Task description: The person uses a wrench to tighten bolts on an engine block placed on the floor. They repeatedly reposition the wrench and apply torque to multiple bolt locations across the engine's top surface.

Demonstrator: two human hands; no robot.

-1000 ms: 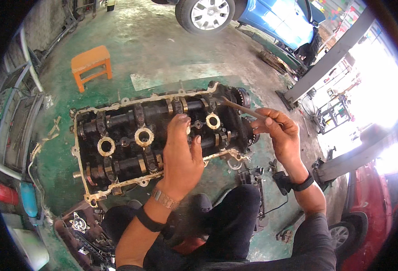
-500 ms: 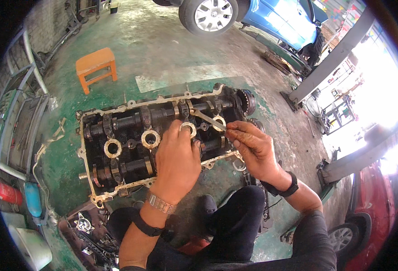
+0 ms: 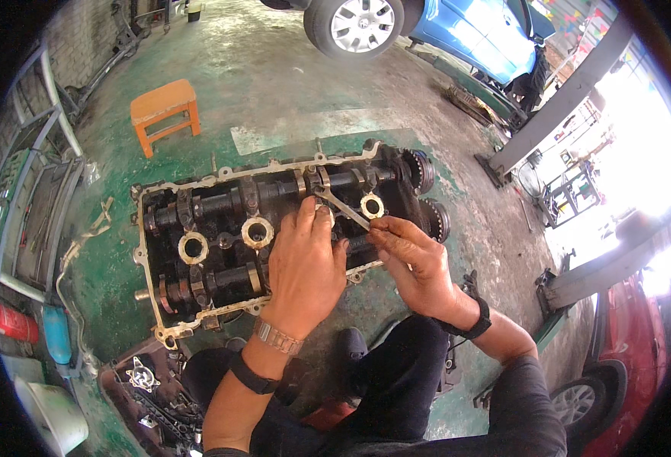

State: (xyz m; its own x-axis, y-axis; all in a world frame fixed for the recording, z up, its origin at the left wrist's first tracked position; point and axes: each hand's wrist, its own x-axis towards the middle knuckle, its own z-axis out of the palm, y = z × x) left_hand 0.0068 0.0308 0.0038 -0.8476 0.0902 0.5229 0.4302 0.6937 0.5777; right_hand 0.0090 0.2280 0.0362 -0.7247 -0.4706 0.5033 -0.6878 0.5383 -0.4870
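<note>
In front of me lies an engine cylinder head [image 3: 169, 333] with black camshafts, pale round plug tubes and a light-coloured rim. My right hand [image 3: 415, 259] pinches one end of a slim metal wrench [image 3: 347, 209] between thumb and fingers. The wrench's far end rests at a bolt on the upper camshaft's bearing cap [image 3: 315, 181]. My left hand [image 3: 306, 263] lies over the middle of the head, fingers stretched forward beside the wrench and thumb apart. It covers most of one plug tube, and what its fingertips touch is partly hidden.
Toothed camshaft gears [image 3: 433, 219] stick out at the head's right end. An orange stool [image 3: 164, 107] stands beyond it. A tray of engine parts [image 3: 126, 381] sits at lower left. Lift posts [image 3: 556, 107], a raised blue car [image 3: 465, 30] and a red car [image 3: 629, 335] are around.
My right hand has moved slightly left and down, swinging the wrench's near end toward me. My left hand's fingers have shifted slightly forward.
</note>
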